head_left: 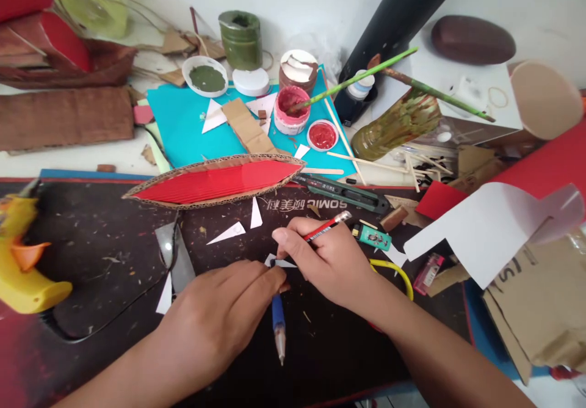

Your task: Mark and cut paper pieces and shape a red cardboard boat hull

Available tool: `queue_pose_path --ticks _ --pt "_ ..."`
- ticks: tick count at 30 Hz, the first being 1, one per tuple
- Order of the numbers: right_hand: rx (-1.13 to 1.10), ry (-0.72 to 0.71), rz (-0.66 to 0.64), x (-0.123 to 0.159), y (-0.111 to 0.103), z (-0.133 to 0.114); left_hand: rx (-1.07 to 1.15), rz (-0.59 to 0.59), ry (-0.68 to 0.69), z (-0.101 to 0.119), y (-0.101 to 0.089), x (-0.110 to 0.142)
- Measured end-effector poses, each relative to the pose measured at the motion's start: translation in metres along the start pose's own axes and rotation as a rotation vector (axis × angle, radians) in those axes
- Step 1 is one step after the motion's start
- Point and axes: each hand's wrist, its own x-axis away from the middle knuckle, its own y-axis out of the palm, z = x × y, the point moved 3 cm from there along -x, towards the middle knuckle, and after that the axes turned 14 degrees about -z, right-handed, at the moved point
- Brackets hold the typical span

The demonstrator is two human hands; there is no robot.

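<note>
My left hand [220,316] is closed, its fingertips pressed around a blue pen [278,315]. The pen's writing tip points towards me, and its dark end shows above my fingers. A small white paper piece [288,264] lies by that end, partly hidden by both hands. In my right hand [332,261] is a red pencil [320,232], eraser end up; its lower end is hidden. Two white paper triangles [229,233] lie just beyond my hands. Behind them rests a boat-shaped cardboard piece [215,182] with a red inside.
A yellow glue gun [27,261] and a metal blade [176,255] are at left. A green utility knife [345,193], a green lighter [372,237] and yellow-handled scissors [403,273] lie at right. Paint jars [289,121] and a brush-bearing glass [394,124] stand behind.
</note>
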Motion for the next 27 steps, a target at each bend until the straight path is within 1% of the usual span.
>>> queue_pose_path --ticks 5,12,14,18,20,22,26,27 --pt "0.022 -0.013 -0.075 -0.011 -0.002 -0.002 0.041 -0.021 -0.026 0.001 0.005 0.006" --pt "0.064 -0.022 -0.144 -0.021 -0.002 -0.006 0.047 -0.044 -0.017 0.002 0.002 0.008" --pt "0.052 -0.020 -0.153 -0.022 -0.002 -0.006 0.059 -0.042 -0.011 0.002 0.003 0.009" --pt "0.002 -0.012 -0.137 -0.023 -0.003 -0.004 0.077 0.003 -0.023 0.003 0.006 0.012" --pt "-0.035 -0.015 -0.123 -0.023 -0.004 -0.004 0.065 -0.011 -0.029 0.003 0.006 0.011" --pt "-0.083 -0.021 -0.118 -0.023 -0.005 -0.005 0.051 -0.038 -0.036 0.004 0.004 0.008" --pt "-0.153 -0.018 -0.127 -0.024 -0.007 -0.006 -0.001 -0.034 -0.024 0.005 -0.010 0.000" --pt "-0.157 -0.018 -0.129 -0.025 -0.007 -0.005 -0.020 -0.091 -0.007 0.005 -0.012 -0.002"
